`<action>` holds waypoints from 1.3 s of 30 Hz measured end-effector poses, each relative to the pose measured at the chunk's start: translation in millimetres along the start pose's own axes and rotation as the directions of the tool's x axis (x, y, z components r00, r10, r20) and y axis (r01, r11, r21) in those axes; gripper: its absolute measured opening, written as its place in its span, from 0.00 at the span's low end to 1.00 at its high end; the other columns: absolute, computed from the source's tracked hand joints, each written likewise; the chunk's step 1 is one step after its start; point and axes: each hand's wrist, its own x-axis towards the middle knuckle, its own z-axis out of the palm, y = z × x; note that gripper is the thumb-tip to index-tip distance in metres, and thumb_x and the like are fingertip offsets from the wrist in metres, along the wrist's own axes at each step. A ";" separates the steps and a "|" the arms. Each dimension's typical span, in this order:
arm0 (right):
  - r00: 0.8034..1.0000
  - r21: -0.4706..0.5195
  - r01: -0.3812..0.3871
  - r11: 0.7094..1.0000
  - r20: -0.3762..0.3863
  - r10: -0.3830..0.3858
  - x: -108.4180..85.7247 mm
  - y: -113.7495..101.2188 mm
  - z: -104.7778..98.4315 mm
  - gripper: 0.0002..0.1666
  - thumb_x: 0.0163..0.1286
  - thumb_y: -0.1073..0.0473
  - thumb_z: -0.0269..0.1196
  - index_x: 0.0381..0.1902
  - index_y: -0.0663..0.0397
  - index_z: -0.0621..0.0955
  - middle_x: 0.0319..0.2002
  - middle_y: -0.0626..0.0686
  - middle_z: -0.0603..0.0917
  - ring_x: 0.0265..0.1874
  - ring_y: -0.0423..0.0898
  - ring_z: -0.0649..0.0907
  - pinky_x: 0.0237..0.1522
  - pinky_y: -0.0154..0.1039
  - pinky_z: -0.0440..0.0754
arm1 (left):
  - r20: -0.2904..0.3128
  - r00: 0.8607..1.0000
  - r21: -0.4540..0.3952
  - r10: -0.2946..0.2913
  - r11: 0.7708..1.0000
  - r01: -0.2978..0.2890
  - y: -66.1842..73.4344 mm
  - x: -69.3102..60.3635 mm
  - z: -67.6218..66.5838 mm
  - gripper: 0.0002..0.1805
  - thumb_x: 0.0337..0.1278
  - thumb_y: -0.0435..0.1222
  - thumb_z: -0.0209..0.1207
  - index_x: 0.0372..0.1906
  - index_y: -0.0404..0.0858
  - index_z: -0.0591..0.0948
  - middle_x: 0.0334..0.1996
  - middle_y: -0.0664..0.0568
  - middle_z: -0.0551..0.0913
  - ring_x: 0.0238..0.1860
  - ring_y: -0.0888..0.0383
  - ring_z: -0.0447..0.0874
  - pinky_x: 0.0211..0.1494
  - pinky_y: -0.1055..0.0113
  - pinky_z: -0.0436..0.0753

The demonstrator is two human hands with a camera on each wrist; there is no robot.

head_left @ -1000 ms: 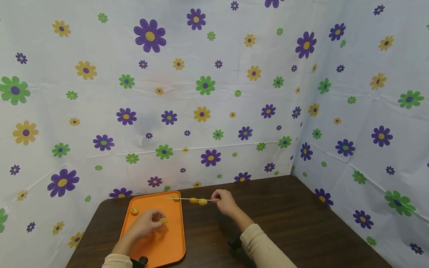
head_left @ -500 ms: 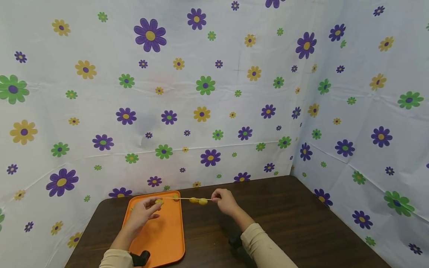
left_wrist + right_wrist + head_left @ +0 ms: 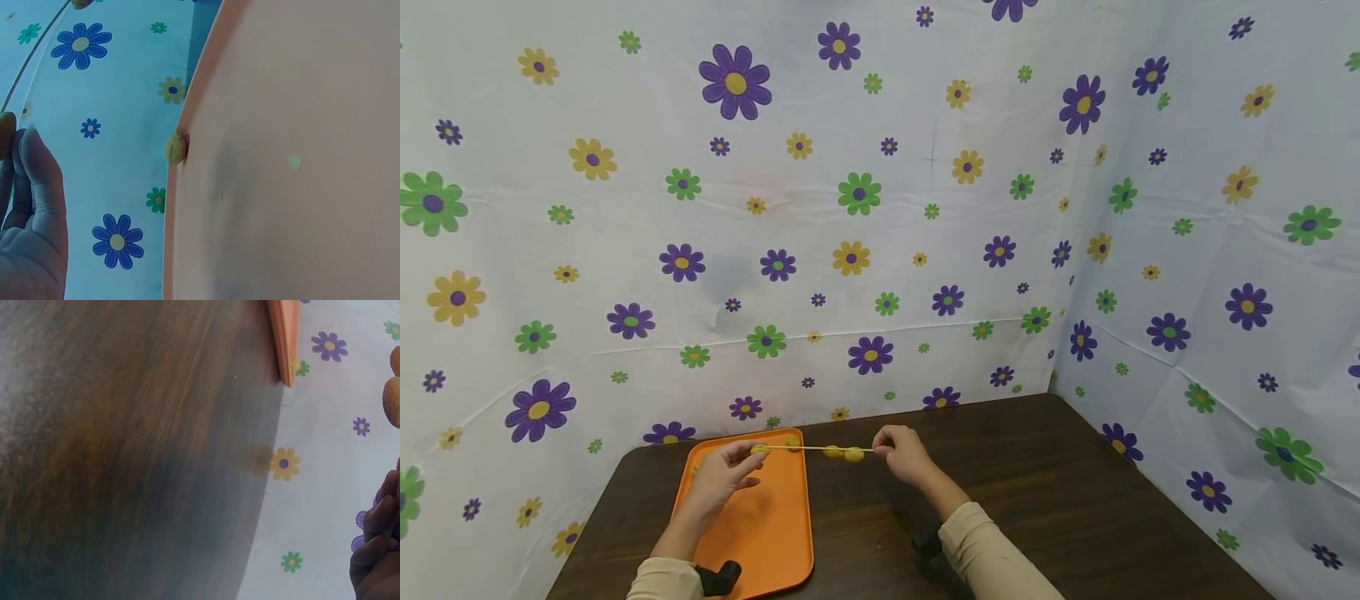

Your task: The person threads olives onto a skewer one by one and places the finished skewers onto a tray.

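Observation:
A thin wooden skewer (image 3: 808, 448) stretches level between the two hands in the head view. My right hand (image 3: 904, 454) pinches its right end. Threaded on it near that hand are two small yellow rounded pieces (image 3: 853, 455), whose exact kind I cannot tell; one piece (image 3: 392, 403) also shows at the right wrist view's edge. At the skewer's left tip, my left hand (image 3: 717, 483) pinches another yellow piece (image 3: 760, 449) between thumb and fingers. Whether the tip has entered that piece is too small to tell. The left wrist view shows this piece (image 3: 6, 134) partly cut off.
An orange tray (image 3: 775, 533) lies under the left hand on the dark wooden table (image 3: 1000, 467). One yellow piece (image 3: 176, 148) sits by the tray's far edge, and another (image 3: 696, 469) is mostly hidden behind the left hand. A flowered cloth (image 3: 865, 275) hangs behind.
My left hand has risen from over the tray with the yellow piece and brought it to the skewer's left tip. The right hand and skewer have stayed nearly still.

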 end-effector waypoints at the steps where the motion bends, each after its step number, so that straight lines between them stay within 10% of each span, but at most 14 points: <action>1: 1.000 -0.003 -0.001 1.000 0.002 0.001 -0.4 0.1 0.2 0.09 0.68 0.73 0.64 0.30 0.57 0.81 0.28 0.48 0.79 0.27 0.42 0.75 0.30 0.36 0.77 | -0.002 1.000 -0.006 -0.003 1.000 0.003 0.0 -0.2 0.2 0.27 0.69 0.41 0.64 0.63 0.27 0.76 0.47 0.40 0.81 0.53 0.42 0.79 0.47 0.67 0.87; 29: 0.992 -0.046 0.122 0.992 -0.014 -0.122 -3.3 -4.5 2.0 0.13 0.64 0.77 0.65 0.27 0.56 0.79 0.25 0.45 0.78 0.26 0.40 0.73 0.29 0.35 0.76 | 0.034 0.999 -0.065 0.008 0.998 -0.006 2.8 0.5 13.4 0.22 0.66 0.35 0.66 0.59 0.24 0.80 0.46 0.46 0.86 0.46 0.55 0.85 0.47 0.64 0.87; 39: 1.000 -0.032 0.024 0.999 0.010 -0.024 -1.6 -6.9 3.8 0.10 0.67 0.74 0.65 0.29 0.56 0.80 0.27 0.48 0.79 0.27 0.42 0.74 0.30 0.35 0.77 | -0.025 1.000 -0.096 -0.007 0.995 0.005 0.3 2.9 17.3 0.23 0.67 0.36 0.66 0.59 0.25 0.79 0.42 0.48 0.82 0.45 0.55 0.82 0.45 0.67 0.87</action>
